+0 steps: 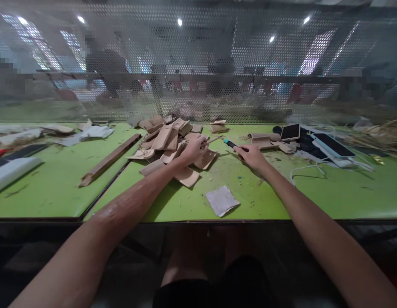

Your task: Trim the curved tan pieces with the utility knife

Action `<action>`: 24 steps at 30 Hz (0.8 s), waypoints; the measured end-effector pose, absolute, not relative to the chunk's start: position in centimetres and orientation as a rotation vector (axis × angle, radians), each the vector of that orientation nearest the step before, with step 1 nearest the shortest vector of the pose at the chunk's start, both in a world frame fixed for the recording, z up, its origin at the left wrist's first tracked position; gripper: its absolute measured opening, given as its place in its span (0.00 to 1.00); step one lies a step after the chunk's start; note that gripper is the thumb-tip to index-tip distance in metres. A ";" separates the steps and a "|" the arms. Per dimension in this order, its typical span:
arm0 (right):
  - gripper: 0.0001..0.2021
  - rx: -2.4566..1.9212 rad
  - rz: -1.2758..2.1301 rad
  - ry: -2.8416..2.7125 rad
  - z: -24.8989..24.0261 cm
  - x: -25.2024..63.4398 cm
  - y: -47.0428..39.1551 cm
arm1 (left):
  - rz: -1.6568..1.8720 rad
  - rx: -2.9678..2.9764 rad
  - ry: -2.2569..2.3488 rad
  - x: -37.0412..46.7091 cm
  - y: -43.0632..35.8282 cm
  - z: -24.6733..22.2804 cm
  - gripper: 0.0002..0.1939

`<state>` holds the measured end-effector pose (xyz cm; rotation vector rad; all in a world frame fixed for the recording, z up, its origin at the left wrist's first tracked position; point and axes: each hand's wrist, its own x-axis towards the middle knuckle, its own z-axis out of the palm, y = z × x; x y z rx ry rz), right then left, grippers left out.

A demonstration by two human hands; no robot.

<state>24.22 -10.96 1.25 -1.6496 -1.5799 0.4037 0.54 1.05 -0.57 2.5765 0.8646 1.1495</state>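
My left hand (195, 149) is closed on a thin tan strip (214, 139) that sticks out to the right of its fingers. Under and around this hand lies a pile of flat, slightly curved tan pieces (164, 137), like cut dried plant sheath. To the right, my right hand (251, 157) is wrapped round a slim black tool with a teal end (229, 143); its exact kind is unclear. The teal end points left toward the strip, with a small gap between them. A grey square pad (222, 200) lies nearer the front edge.
A long brown strip (110, 160) lies at left beside the seam between green tabletops (249, 201). Phones (333, 145) and white cables sit at right, near more tan pieces (265, 139). A perforated metal screen (198, 98) stands behind; blurred people are beyond it.
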 end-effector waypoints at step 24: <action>0.20 -1.413 0.748 -1.363 1.5 23.4 -11.5 | 1.075 2.521 0.924 0.5 1.1 -0.3 0.03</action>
